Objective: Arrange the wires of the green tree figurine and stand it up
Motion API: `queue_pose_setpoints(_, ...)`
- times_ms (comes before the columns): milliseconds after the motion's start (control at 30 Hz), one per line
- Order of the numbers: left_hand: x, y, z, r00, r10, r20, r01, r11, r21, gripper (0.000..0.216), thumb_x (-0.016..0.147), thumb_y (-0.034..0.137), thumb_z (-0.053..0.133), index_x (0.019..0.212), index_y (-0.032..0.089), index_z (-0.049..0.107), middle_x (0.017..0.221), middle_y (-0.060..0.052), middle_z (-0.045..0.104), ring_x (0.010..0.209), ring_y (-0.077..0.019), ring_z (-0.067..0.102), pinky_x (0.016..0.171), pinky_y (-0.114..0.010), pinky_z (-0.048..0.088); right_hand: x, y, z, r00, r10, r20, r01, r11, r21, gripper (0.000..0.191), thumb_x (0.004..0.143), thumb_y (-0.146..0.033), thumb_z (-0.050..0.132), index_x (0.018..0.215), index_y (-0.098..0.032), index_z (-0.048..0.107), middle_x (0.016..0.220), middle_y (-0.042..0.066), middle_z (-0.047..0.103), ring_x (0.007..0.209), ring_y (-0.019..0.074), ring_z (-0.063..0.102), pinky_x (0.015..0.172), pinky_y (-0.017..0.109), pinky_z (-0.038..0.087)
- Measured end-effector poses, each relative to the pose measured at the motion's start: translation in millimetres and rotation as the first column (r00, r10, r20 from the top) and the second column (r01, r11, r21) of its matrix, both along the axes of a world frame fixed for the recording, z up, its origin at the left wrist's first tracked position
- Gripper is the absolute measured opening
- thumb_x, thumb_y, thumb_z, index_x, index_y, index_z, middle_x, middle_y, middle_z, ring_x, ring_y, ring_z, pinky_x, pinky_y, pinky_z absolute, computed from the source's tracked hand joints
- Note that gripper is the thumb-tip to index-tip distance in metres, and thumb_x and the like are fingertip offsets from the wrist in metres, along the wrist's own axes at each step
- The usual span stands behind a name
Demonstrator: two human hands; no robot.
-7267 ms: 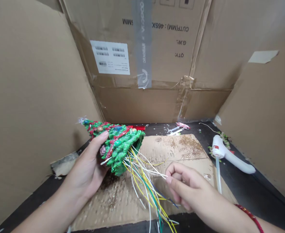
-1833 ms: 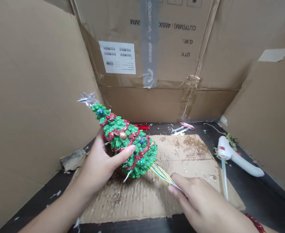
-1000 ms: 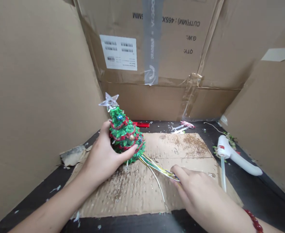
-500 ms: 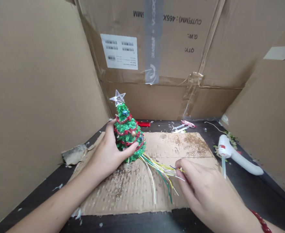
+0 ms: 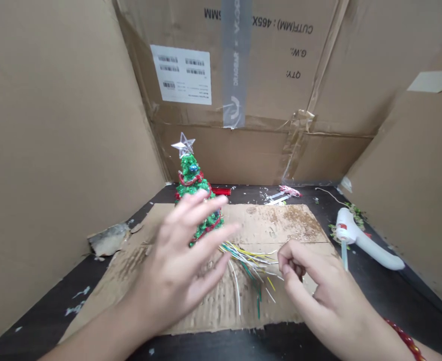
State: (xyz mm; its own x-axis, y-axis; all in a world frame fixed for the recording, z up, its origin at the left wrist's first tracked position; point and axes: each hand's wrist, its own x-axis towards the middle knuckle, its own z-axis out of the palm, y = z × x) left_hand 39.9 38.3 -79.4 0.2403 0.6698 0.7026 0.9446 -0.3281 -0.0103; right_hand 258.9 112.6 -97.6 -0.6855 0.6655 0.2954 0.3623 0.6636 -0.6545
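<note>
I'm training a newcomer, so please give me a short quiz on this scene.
1. True or false: the red beaded bracelet is on the left arm.
2. What lies just to the right of the cardboard sheet? A) scissors B) a white glue gun C) a roll of tape
3. Which hand is closest to the loose ends of the coloured wires?

Key: 1 false; 2 B; 3 the right hand.
</note>
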Motion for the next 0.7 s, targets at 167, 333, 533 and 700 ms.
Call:
queue_pose_setpoints(167, 8.5, -4.7, -19.1, 0.977, -0.211, -0.012, 0.191, 0.904, -0.381, 0.02, 0.083, 0.015, 0.048, 0.096, 0.022, 0.062, 0.132, 0.001, 0.036, 0.129, -0.0194, 0.026, 0.108, -0.039, 0.026, -2.3, 2.7, -5.3, 0.978, -0.054, 0.202, 0.036, 0.995, 0.09, 0.001, 0.081, -0.019, 0.048, 0.08, -0.019, 0.049, 0.077, -0.002, 0.052, 0.07, 0.0124, 0.049, 0.063, 0.027, 0.034)
queue_pose_setpoints(333, 7.5, -4.0, -26.5, 0.964, -0.263, 0.024, 0.249, 0.875, -0.416, 0.016, 0.082, 0.016, 0.05, 0.086, 0.021, 0.064, 0.128, 0.0, 0.038, 0.129, -0.019, 0.023, 0.113, -0.042, 0.014, 0.2, 6.3, -8.2, 0.917, 0.03, 0.397, -0.003, 0.998, -0.067, 0.009, 0.079, -0.015, 0.046, 0.076, -0.021, 0.052, 0.072, -0.003, 0.054, 0.065, 0.013, 0.048, 0.059, 0.026, 0.031)
queue_pose_setpoints(533, 7.2, -1.6, -16.6, 0.954, -0.297, 0.03, 0.281, 0.859, -0.429, 0.015, 0.087, 0.024, 0.051, 0.086, 0.023, 0.066, 0.117, -0.001, 0.045, 0.122, -0.0157, 0.031, 0.112, -0.039, 0.017, -0.5, 8.8, -3.3, 0.912, 0.081, 0.403, -0.012, 0.985, -0.173, 0.025, 0.091, -0.026, 0.036, 0.071, -0.019, 0.049, 0.059, -0.004, 0.051, 0.052, 0.0105, 0.042, 0.051, 0.025, 0.026)
queue_pose_setpoints(700, 6.6, -0.6, -16.3, 0.916, -0.322, 0.238, 0.394, 0.831, -0.394, 0.012, 0.087, 0.021, 0.053, 0.087, 0.023, 0.066, 0.109, -0.001, 0.047, 0.115, -0.0131, 0.036, 0.109, -0.034, 0.023, 1.7, 12.2, -1.7, 0.977, 0.0, 0.212, 0.014, 0.998, -0.061, 0.02, 0.092, -0.027, 0.04, 0.084, -0.022, 0.058, 0.067, -0.003, 0.056, 0.058, 0.01, 0.048, 0.056, 0.025, 0.033)
